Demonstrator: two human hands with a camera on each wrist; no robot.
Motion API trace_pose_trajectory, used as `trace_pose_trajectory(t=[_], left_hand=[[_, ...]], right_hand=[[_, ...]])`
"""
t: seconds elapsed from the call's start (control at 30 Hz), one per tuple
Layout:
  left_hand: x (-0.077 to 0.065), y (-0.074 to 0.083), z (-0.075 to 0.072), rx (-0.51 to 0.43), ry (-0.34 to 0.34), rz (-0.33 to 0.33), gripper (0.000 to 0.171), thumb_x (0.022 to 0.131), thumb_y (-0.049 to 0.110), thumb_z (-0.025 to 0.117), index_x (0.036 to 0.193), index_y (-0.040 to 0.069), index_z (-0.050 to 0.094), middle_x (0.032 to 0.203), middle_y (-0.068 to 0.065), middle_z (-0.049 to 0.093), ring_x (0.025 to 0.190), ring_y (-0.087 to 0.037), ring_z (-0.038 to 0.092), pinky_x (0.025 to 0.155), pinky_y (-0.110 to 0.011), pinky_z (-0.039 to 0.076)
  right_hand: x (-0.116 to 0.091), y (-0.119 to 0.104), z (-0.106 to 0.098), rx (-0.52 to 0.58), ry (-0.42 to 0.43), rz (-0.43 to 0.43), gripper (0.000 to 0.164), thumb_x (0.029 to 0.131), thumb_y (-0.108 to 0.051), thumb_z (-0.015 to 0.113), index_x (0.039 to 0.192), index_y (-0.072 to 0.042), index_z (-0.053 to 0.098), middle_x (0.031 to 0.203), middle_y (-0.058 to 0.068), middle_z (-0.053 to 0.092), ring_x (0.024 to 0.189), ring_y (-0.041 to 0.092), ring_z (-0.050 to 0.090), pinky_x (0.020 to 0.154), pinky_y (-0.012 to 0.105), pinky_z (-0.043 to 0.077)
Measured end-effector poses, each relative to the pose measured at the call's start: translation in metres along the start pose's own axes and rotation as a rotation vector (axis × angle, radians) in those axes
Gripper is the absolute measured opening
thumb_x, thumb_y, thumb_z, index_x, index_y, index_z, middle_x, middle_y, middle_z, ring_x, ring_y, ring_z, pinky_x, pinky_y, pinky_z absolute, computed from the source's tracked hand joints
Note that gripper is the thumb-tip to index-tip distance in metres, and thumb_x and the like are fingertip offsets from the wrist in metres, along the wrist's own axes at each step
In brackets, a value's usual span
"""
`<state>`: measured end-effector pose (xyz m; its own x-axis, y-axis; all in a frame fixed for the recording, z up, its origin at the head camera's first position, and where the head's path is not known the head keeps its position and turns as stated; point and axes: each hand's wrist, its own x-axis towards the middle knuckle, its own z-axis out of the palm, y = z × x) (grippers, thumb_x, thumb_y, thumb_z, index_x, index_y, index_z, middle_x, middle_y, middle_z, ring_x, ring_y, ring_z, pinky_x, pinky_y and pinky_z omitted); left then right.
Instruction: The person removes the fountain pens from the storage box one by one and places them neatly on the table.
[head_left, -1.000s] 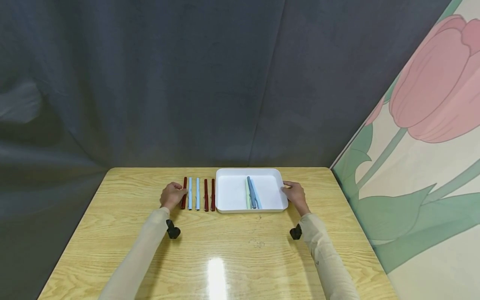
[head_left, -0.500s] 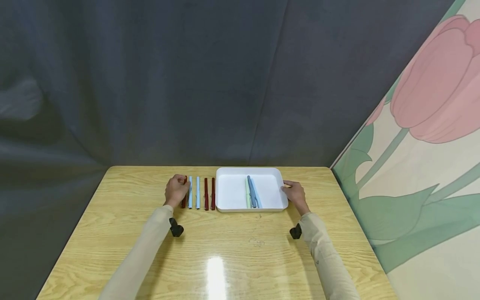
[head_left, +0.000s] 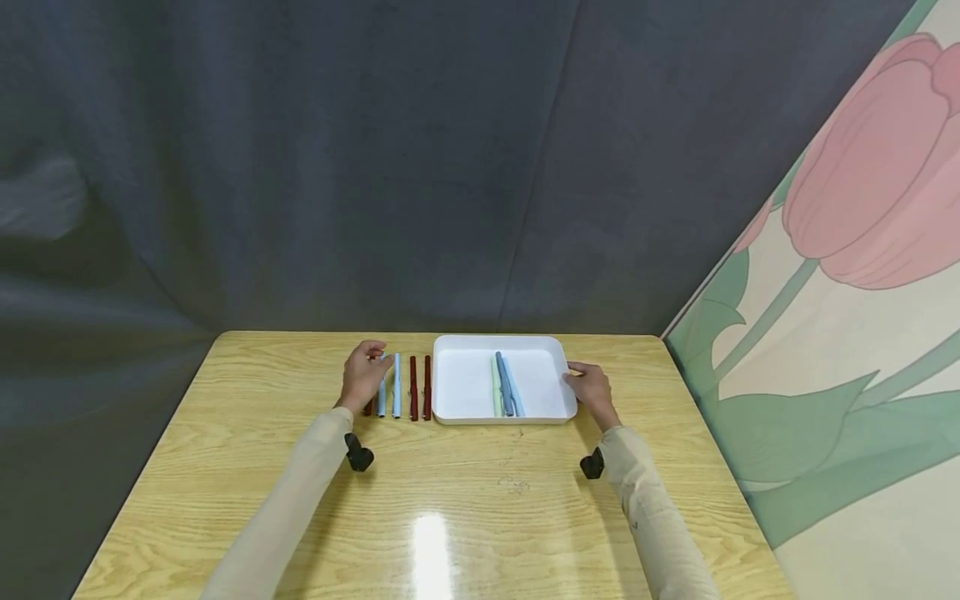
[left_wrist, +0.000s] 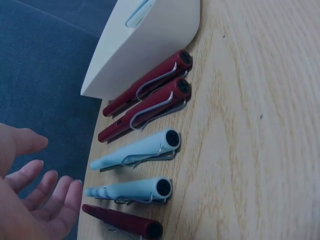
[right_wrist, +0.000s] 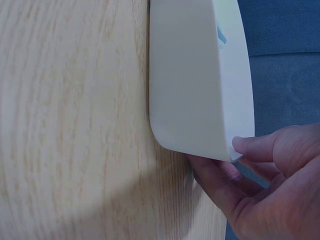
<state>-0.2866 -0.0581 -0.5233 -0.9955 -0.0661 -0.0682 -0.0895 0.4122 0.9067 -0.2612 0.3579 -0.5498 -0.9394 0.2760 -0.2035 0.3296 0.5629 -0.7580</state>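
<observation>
My left hand [head_left: 362,379] hovers over the left end of a row of pens, fingers spread and nothing held; in the left wrist view its fingers lie close to the pens' far ends. The row has a dark red pen [left_wrist: 125,222] at the left, partly hidden by the hand in the head view, a light blue pen [left_wrist: 132,190], another light blue pen [head_left: 397,387], then two dark red pens [head_left: 413,389]. My right hand [head_left: 591,390] pinches the right rim of a white tray [right_wrist: 187,75], thumb inside and fingers outside.
Inside the tray lie a light green pen [head_left: 496,387], a grey-blue pen [head_left: 504,383] and a light blue pen [head_left: 514,387]. The wooden table [head_left: 480,483] ends at a dark curtain [head_left: 375,167]. A wall with a painted tulip [head_left: 862,167] stands at right.
My left hand has moved right and slightly away from me, from beside the leftmost dark red pen to over it and the light blue pens. The right hand stays on the tray.
</observation>
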Motion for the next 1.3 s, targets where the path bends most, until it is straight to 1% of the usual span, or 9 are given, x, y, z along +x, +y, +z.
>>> trace_pose_trajectory(t=[0.1,0.27,0.37,0.6,0.8,0.87,1.03,1.13,1.3], left_hand=[[-0.001,0.002,0.002,-0.036,-0.014,0.016,0.041,0.104,0.013,0.064,0.140,-0.005,0.055,0.136,-0.027,0.056,0.124,-0.044,0.058,0.100,-0.056,0.050],[0.000,0.006,0.009,-0.072,-0.027,0.025,0.041,0.104,0.013,0.065,0.140,-0.004,0.055,0.137,-0.025,0.056,0.123,-0.041,0.058,0.099,-0.053,0.051],[0.001,0.008,0.014,-0.084,-0.033,0.028,0.041,0.103,0.012,0.064,0.140,-0.004,0.055,0.139,-0.026,0.056,0.123,-0.039,0.058,0.099,-0.051,0.051],[0.001,0.012,0.024,-0.135,-0.062,0.063,0.041,0.103,0.010,0.065,0.141,-0.004,0.055,0.138,-0.025,0.057,0.120,-0.038,0.059,0.099,-0.053,0.054],[-0.002,0.016,0.033,-0.139,-0.095,0.098,0.040,0.104,0.011,0.063,0.141,-0.004,0.055,0.137,-0.025,0.057,0.119,-0.038,0.060,0.093,-0.045,0.056],[-0.003,0.018,0.037,-0.127,-0.096,0.099,0.039,0.104,0.011,0.063,0.140,-0.004,0.055,0.137,-0.025,0.058,0.120,-0.038,0.059,0.093,-0.044,0.056],[-0.007,0.022,0.043,-0.143,-0.120,0.110,0.040,0.104,0.012,0.064,0.139,-0.004,0.056,0.138,-0.024,0.058,0.122,-0.039,0.059,0.096,-0.048,0.054],[-0.009,0.024,0.046,-0.161,-0.156,0.122,0.040,0.105,0.011,0.064,0.141,-0.004,0.055,0.140,-0.023,0.057,0.123,-0.038,0.058,0.097,-0.050,0.054],[-0.010,0.023,0.053,-0.160,-0.197,0.140,0.039,0.106,0.010,0.062,0.142,-0.002,0.053,0.141,-0.025,0.054,0.123,-0.039,0.057,0.097,-0.048,0.054]], right_hand=[[-0.001,-0.002,0.000,-0.017,0.001,0.005,0.038,0.103,-0.010,0.065,0.138,0.003,0.065,0.122,0.031,0.070,0.091,0.036,0.074,0.058,0.023,0.050],[-0.001,-0.002,0.001,-0.036,0.004,0.001,0.037,0.103,-0.011,0.065,0.138,0.002,0.066,0.131,0.030,0.067,0.103,0.039,0.074,0.070,0.030,0.057],[-0.002,-0.001,0.001,-0.030,-0.002,-0.001,0.037,0.104,-0.011,0.064,0.139,0.003,0.065,0.132,0.030,0.066,0.105,0.040,0.073,0.072,0.032,0.058],[-0.002,0.000,0.000,-0.001,-0.012,0.004,0.038,0.104,-0.010,0.063,0.139,0.003,0.064,0.126,0.031,0.069,0.094,0.037,0.074,0.061,0.025,0.053],[-0.002,-0.001,-0.001,0.005,-0.013,0.010,0.038,0.104,-0.010,0.063,0.140,0.004,0.064,0.125,0.032,0.069,0.082,0.027,0.072,0.057,0.021,0.048],[-0.003,-0.001,-0.001,0.009,-0.016,0.004,0.038,0.104,-0.009,0.063,0.140,0.004,0.064,0.125,0.032,0.069,0.080,0.028,0.072,0.057,0.021,0.047],[-0.004,-0.001,-0.002,0.016,-0.018,-0.004,0.038,0.104,-0.009,0.062,0.140,0.005,0.063,0.128,0.032,0.068,0.086,0.032,0.072,0.058,0.022,0.047],[-0.004,-0.002,-0.001,0.016,-0.020,-0.005,0.038,0.104,-0.009,0.062,0.139,0.005,0.063,0.130,0.032,0.066,0.091,0.033,0.073,0.060,0.022,0.049],[-0.003,-0.001,0.000,0.007,-0.015,0.001,0.038,0.104,-0.009,0.063,0.139,0.004,0.064,0.129,0.032,0.067,0.087,0.031,0.072,0.059,0.021,0.047]])
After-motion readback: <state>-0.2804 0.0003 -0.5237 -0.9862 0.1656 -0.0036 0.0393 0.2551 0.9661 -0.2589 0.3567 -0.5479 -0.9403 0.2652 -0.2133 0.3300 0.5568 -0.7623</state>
